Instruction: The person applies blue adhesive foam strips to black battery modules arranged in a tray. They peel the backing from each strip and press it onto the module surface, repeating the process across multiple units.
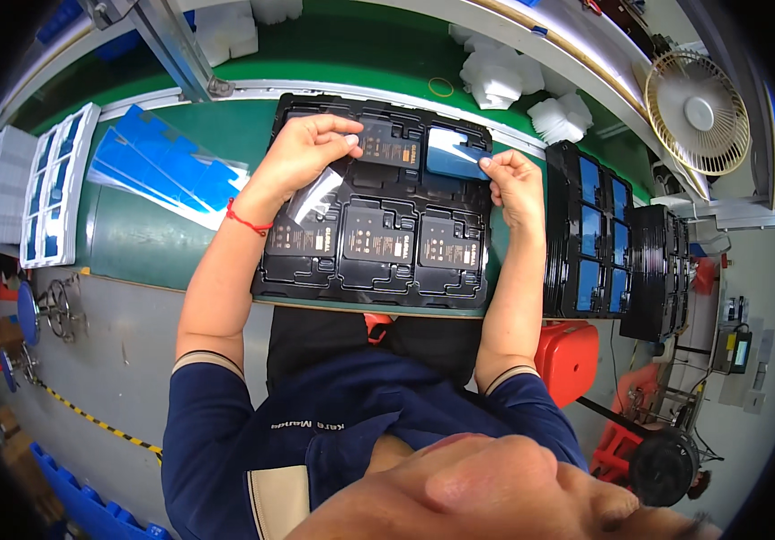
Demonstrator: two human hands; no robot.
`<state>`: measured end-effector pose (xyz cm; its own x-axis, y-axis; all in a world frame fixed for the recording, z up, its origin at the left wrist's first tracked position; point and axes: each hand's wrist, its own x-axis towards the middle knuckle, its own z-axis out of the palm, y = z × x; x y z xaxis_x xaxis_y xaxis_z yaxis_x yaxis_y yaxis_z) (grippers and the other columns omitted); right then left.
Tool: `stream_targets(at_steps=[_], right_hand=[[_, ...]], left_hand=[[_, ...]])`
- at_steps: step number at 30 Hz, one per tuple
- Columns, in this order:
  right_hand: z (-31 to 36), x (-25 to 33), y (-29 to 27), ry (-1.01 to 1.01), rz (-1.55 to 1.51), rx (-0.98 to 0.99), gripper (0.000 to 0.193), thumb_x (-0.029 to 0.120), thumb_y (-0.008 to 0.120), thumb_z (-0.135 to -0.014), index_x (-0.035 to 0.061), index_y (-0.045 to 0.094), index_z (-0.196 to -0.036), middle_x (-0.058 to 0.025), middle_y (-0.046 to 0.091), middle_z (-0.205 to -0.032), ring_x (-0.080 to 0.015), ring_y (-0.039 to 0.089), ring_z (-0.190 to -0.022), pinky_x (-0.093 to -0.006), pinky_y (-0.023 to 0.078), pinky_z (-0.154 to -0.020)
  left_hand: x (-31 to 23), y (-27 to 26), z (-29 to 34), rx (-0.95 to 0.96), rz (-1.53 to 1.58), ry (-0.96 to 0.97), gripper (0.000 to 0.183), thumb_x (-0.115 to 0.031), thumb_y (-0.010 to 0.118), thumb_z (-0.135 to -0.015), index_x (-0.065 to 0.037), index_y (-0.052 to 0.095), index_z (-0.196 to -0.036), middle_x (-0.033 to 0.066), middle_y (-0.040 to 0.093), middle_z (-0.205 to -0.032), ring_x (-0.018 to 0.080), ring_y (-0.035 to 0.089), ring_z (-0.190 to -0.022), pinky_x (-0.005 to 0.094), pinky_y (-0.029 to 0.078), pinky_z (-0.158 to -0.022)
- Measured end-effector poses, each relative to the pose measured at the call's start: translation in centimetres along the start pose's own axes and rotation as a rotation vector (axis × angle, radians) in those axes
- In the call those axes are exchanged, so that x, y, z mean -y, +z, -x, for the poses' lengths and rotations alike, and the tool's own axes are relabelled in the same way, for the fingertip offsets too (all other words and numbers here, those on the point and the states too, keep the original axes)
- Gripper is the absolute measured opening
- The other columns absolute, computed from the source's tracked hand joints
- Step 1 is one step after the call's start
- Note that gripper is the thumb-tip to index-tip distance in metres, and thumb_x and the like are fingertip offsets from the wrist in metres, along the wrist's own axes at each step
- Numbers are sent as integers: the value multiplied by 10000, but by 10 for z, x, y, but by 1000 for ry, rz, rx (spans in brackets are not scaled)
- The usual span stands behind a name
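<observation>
A black molded plastic tray [374, 292] lies on the bench in front of me, its compartments holding flat black battery packs [376, 232] with printed faces. In the far right compartment a glossy blue film sheet [456, 155] catches white light. My right hand [518, 184] pinches this sheet at its right edge, thumb against forefinger. Over the far left of the tray is my left hand [311, 151], fingers curled and thumb close to the forefinger beside the far middle pack [390, 144]. Whatever is between its fingertips is too small to make out. A clear shiny film [318, 196] lies below that hand.
Blue film sheets with clear edges [162, 162] lie on the green bench at left. White trays [56, 189] stand beyond them. Stacked black trays with blue-faced pieces [590, 229] are at right. A fan [698, 112] and white foam pieces [500, 72] are at the back.
</observation>
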<state>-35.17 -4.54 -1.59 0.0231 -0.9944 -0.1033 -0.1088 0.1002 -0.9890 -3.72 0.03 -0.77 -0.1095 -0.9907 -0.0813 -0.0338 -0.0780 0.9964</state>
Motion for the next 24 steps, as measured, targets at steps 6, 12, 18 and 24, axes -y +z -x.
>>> stream_targets(at_steps=[6, 12, 18, 24], right_hand=[[-10, -5, -6, 40, 26, -19, 175, 60, 734, -795, 73, 573, -729, 66, 473, -536, -8, 325, -398, -191, 208, -346], [-11, -2, -3, 40, 76, -17, 172, 62, 737, -791, 73, 580, -721, 66, 471, -529, -8, 316, -391, -191, 203, -345], [-9, -3, -2, 35, 94, -31, 166, 66, 744, -781, 68, 593, -712, 56, 499, -545, -9, 330, -398, -194, 219, -352], [-9, -5, -4, 11, 84, -24, 160, 63, 750, -771, 63, 602, -710, 41, 531, -562, -13, 348, -406, -197, 243, -356]], left_hand=[[-6, 1, -1, 6, -30, -34, 278, -129, 619, -889, -4, 633, -1137, 56, 700, -846, 24, 502, -645, 175, 385, -600], [2, 0, -3, 8, -40, -8, 264, -152, 626, -894, -31, 649, -1128, 21, 696, -810, -9, 437, -573, 158, 334, -538], [4, 0, -3, 6, -24, -4, 262, -154, 626, -896, -31, 649, -1126, 26, 691, -813, -1, 454, -601, 162, 344, -547], [5, 0, -4, 6, -6, 2, 262, -163, 627, -896, -33, 650, -1123, 30, 688, -823, 3, 458, -618, 162, 346, -546]])
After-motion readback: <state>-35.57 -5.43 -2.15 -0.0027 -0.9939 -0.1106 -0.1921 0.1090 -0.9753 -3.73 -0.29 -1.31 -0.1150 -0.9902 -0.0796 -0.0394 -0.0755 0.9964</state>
